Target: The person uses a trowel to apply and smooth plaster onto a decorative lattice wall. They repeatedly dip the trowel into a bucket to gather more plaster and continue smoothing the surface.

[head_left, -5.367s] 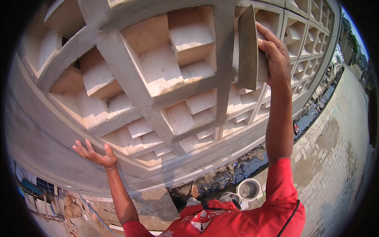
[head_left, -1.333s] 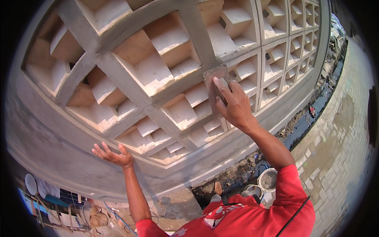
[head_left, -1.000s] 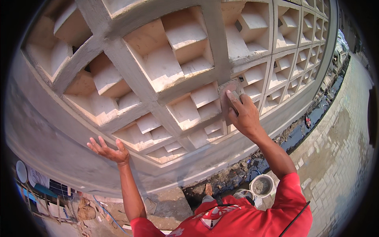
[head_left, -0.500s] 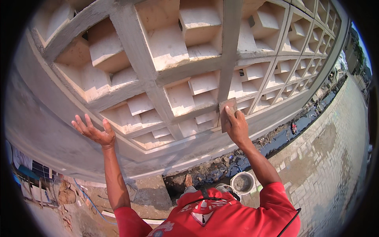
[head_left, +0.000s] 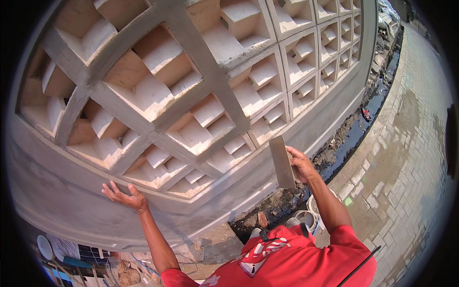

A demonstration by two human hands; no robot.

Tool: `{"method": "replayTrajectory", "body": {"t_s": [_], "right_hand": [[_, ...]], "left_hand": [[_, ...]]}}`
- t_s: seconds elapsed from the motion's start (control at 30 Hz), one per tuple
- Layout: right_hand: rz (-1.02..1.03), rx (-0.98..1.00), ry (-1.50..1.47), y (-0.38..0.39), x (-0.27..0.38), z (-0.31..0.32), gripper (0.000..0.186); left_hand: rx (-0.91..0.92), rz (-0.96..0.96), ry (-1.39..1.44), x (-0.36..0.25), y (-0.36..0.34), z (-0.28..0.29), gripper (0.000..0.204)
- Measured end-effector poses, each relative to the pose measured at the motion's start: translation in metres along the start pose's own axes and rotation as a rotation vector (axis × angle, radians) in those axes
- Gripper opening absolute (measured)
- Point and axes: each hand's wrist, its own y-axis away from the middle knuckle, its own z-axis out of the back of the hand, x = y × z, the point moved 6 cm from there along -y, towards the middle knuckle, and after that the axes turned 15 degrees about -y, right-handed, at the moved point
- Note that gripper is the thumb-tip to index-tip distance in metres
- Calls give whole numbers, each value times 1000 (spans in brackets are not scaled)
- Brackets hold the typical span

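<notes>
My right hand grips a flat rectangular plastering trowel from behind, its blade raised in front of the wall's lower ledge. The blade appears to stand apart from the wall. My left hand is open, palm up with fingers spread, beside the smooth grey lower wall; whether it touches the wall I cannot tell. Above both hands rises a lattice of pale hollow blocks with stepped insides, framed by grey mortar bands.
A narrow ditch of dark water runs along the wall's foot at right. Past it lies a paved path. Buckets stand close to my body. Boards and mixed items lie at lower left.
My right hand has drawn the trowel away from the lattice and turned its blade upright. My left hand stays open near the wall. The view has swung rightward.
</notes>
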Motion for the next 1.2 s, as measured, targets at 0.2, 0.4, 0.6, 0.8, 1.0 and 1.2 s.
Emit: {"method": "replayTrajectory", "body": {"t_s": [0.2, 0.4, 0.6, 0.8, 1.0, 1.2], "right_hand": [[58, 175, 67, -62, 40, -30, 57], [174, 246, 88, -113, 47, -34, 53], [171, 289, 53, -133, 38, -27, 49], [149, 321, 57, -145, 38, -24, 51], [157, 333, 51, -147, 35, -32, 52], [162, 321, 104, -144, 41, -36, 52]], "left_hand": [[543, 339, 440, -38, 92, 31, 50], [1630, 230, 348, -53, 274, 83, 57], [2127, 258, 313, 22, 458, 181, 60], [2237, 616, 275, 40, 521, 229, 54], [2072, 1275, 366, 70, 570, 269, 51], [2139, 376, 436, 49, 506, 237, 51]]}}
